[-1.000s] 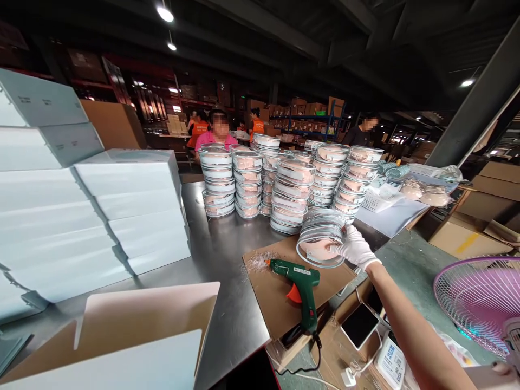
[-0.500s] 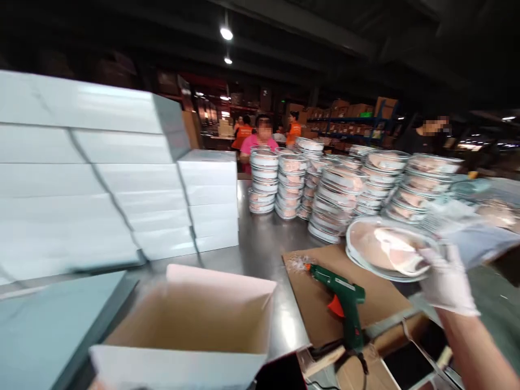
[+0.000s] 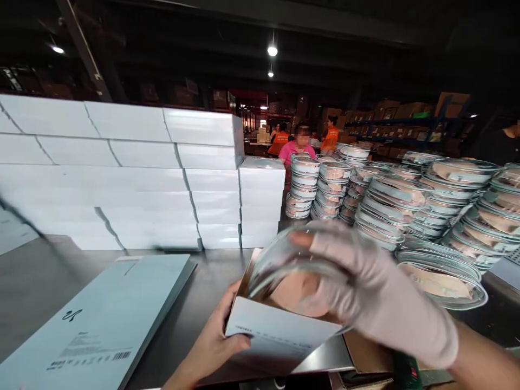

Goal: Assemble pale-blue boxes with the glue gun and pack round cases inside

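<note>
My bare left hand [image 3: 217, 338] grips the left side of an open white box [image 3: 280, 330], thumb on its front wall and fingers behind. My right hand [image 3: 353, 271], in a white glove with bare fingertips, is closed on a clear rounded plastic case [image 3: 268, 260] with a beige piece inside. The case is tilted and partly down in the box's open top. The glove hides much of the case's right side. Left of the box, flat pale-blue printed cartons [image 3: 101, 319] lie stacked on the metal table [image 3: 211, 271].
White boxes [image 3: 134, 184] form a wall at the back left. Tall stacks of similar clear cases [image 3: 390, 206] stand at the right. The green glue gun [image 3: 406, 368] shows partly below my right arm. A person in pink [image 3: 298, 149] is behind the stacks, with others in orange vests [image 3: 330, 138] farther back.
My right hand has brought the clear case leftward from beside the glue gun into the box's opening. The view has swung left, and my left hand now shows on the box.
</note>
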### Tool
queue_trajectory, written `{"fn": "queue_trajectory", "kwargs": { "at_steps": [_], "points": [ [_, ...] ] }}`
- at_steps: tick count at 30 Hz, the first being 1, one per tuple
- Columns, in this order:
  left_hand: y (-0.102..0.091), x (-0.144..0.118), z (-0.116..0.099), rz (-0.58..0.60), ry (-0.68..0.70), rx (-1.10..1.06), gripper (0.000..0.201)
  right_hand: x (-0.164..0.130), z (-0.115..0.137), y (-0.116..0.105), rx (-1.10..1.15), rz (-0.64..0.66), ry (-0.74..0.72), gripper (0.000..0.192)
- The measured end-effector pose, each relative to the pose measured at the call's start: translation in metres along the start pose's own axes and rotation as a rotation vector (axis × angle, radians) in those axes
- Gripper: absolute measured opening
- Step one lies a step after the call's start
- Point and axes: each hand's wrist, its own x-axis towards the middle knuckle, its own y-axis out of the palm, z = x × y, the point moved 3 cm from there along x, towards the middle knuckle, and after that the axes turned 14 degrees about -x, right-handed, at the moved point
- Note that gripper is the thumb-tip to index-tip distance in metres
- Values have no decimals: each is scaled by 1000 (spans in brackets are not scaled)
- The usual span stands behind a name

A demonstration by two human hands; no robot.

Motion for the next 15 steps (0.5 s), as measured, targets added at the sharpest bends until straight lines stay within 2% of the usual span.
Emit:
{"fn": "queue_trajectory", "kwargs": {
  "at_steps": [2,3,4,6,8,10,11,13,15],
  "points": [
    [-3,-9,13,-33,-41,-36,101,-18,-4,20,-134,26,-65,54],
    [-5,-14,21,-58,-63,-54,94,-30,-12,28,-160,-3,-34,60],
    [-7,-19,29,-85,-82,-65,88,-43,-23,35,-152,-68,27,59],
    [-12,-26,45,-131,-106,-79,81,-68,-45,47,-75,-228,173,46],
    [-15,-32,55,-181,-97,-100,89,-90,-61,64,0,-286,270,36],
    [-16,-35,54,-246,9,-144,104,-104,-66,84,23,-217,273,47],
    [-15,-37,49,-270,107,-168,106,-108,-64,95,21,-167,255,56],
    [-10,-39,35,-257,309,-170,94,-112,-58,113,40,-104,222,66],
    [-2,-39,19,-202,397,-104,66,-110,-53,131,103,-88,247,61]
  ]
}}
